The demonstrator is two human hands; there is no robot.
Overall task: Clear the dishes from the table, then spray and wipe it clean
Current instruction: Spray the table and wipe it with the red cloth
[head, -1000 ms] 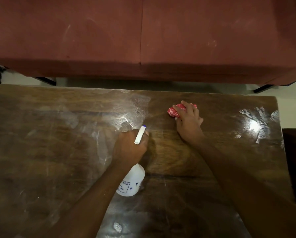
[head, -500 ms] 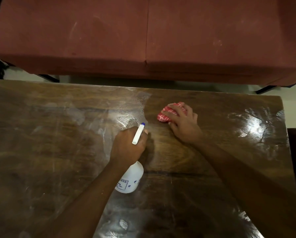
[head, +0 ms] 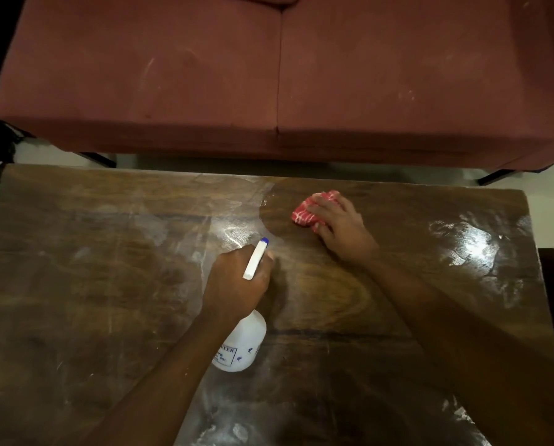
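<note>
Two bare hands work over a dark wooden table (head: 76,284) that fills the near half of the view. At the middle, the left hand (head: 237,281) grips a white spray bottle (head: 243,346) by its neck, fingers curled tight around it and pressed together. Its white nozzle (head: 255,259), tipped in blue, points far and slightly right above the knuckles. The bottle's body tilts back toward the near edge, with blue print on its side; whether its base touches the wood cannot be told.

Farther off and to the right, the right hand (head: 343,230) presses a bunched red-and-white cloth (head: 306,212) onto the tabletop. Its fingers lie bent over the top of the cloth, close together, and the thumb sits against the near side. The cloth lies near the table's far edge, a little right of centre, well apart from the bottle.

Whitish streaks and a wet shine cover the left half of the table and a patch at the far right, while the wood around the cloth looks darker and duller. Beyond the far edge stands a dusty red sofa (head: 269,75) on a pale floor (head: 552,220)
</note>
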